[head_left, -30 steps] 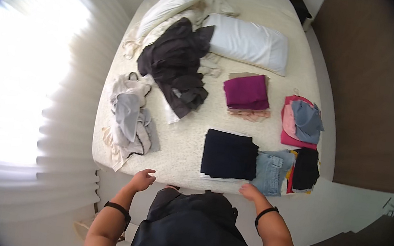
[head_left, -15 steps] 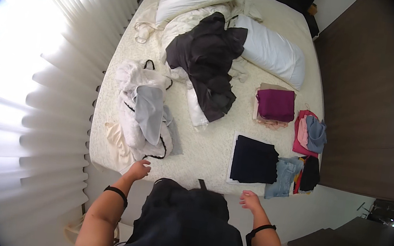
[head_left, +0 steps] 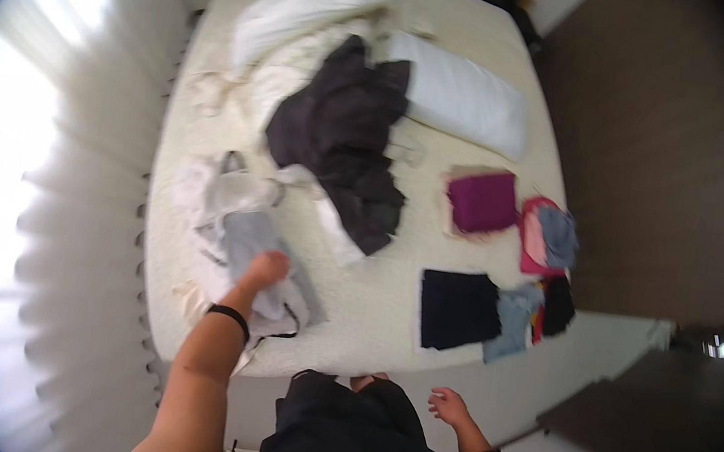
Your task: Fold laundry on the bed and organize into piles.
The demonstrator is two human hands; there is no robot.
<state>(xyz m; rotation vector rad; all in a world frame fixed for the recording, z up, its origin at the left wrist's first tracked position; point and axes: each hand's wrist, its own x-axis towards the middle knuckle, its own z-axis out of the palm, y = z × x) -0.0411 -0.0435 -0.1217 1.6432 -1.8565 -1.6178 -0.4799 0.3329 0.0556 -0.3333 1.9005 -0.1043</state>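
My left hand (head_left: pixel 268 268) reaches over a light grey cloth (head_left: pixel 252 239) on the left side of the bed. Its fingers are blurred, and I cannot tell whether they grip the cloth. Beneath that cloth spreads a rumpled white garment (head_left: pixel 225 190) with dark trim. My right hand (head_left: pixel 448 407) hangs off the bed's front edge, holding nothing, its fingers loosely apart. Nearest to it are folded navy cloth (head_left: pixel 458 312) and light blue denim (head_left: pixel 511 323).
A dark crumpled garment (head_left: pixel 343 127) lies mid-bed, by two white pillows (head_left: pixel 461 97). Folded piles, one topped by purple cloth (head_left: pixel 482 202) and another pink and blue (head_left: pixel 551 235), line the right side. Cream cloth (head_left: pixel 190 302) lies at left; white curtains (head_left: pixel 62 214) hang beyond.
My left hand has moved forward from the bed's front edge onto the grey cloth. My right hand stays off the front edge. The whole view has shifted and blurred.
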